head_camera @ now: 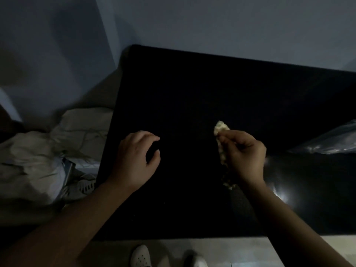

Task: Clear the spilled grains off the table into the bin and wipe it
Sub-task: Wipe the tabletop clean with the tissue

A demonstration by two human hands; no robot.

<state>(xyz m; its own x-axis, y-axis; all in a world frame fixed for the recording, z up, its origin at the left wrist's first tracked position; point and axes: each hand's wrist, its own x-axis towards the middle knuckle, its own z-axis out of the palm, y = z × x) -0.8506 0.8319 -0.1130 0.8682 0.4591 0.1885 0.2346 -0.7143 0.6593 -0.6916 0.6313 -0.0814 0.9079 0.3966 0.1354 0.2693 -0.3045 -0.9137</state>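
Dark table (192, 93) beside piled bedding (38, 151): left hand (134, 160) hovers loosely curled, empty; right hand (244, 155) pinches pale wad (221, 128).

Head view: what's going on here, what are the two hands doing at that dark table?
A person stands at a black table in dim light. The right hand grips a pale crumpled cloth, which hangs down past the palm just above the tabletop. The left hand is over the table with fingers loosely curved and holds nothing visible. A clear plastic bag lies at the right edge. The picture is too dark to show any grains, and no bin shows.
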